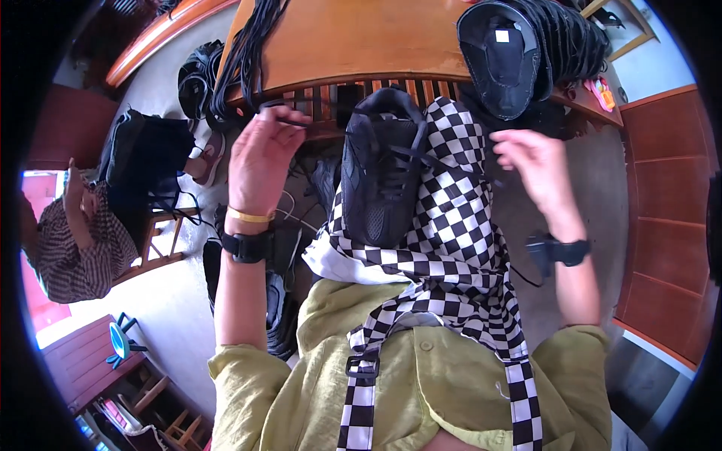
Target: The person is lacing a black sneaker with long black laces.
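We faced the wooden table [353,45], our checkered apron [460,214] spread beneath the black shoe [378,192] — toe toward us, on our lap. Our left hand [265,150] and right hand [538,161] flanked it, fingers bent — whether clamped on the lace [411,153], we couldn't tell.

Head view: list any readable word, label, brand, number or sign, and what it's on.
No readable text.
White square patch inside the front one of the stacked black shoe uppers: too small to tell whether it's printed.
Black shoe on the lap: no lettering discernible.
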The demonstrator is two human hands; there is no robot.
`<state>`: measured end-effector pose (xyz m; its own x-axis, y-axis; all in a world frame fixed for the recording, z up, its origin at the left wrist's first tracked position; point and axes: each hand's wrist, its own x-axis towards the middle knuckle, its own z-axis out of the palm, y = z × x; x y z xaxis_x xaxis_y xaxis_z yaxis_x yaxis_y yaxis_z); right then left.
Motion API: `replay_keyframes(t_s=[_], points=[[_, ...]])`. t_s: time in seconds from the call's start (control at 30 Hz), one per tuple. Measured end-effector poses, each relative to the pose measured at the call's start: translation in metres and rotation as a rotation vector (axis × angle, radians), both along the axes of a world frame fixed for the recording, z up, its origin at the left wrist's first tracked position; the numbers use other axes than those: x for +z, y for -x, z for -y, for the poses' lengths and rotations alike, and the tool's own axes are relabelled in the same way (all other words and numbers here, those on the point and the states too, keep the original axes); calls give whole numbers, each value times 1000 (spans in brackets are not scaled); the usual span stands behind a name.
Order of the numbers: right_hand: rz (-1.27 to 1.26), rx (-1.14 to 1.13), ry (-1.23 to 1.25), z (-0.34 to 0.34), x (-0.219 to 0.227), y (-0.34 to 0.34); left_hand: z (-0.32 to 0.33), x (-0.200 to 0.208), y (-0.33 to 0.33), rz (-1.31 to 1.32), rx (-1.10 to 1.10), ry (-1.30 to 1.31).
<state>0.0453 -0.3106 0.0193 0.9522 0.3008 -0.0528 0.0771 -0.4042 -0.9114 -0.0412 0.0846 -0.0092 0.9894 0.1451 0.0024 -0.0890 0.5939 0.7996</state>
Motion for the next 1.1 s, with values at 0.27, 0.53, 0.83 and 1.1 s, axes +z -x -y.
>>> replay_keyframes(t_s=[0.27, 0.53, 0.83, 1.1], points=[[184, 122, 32, -86, -40, 22, -70, 13, -3, 16, 210, 137], [303, 143, 29, -91, -35, 21, 5, -4, -1, -163, 40, -890], [797, 389, 463, -109, -16, 16, 45, 1, -6, -175, -84, -883], [788, 682, 481, -106, 1, -2, 49, -12, 1, -132, 2, -759]])
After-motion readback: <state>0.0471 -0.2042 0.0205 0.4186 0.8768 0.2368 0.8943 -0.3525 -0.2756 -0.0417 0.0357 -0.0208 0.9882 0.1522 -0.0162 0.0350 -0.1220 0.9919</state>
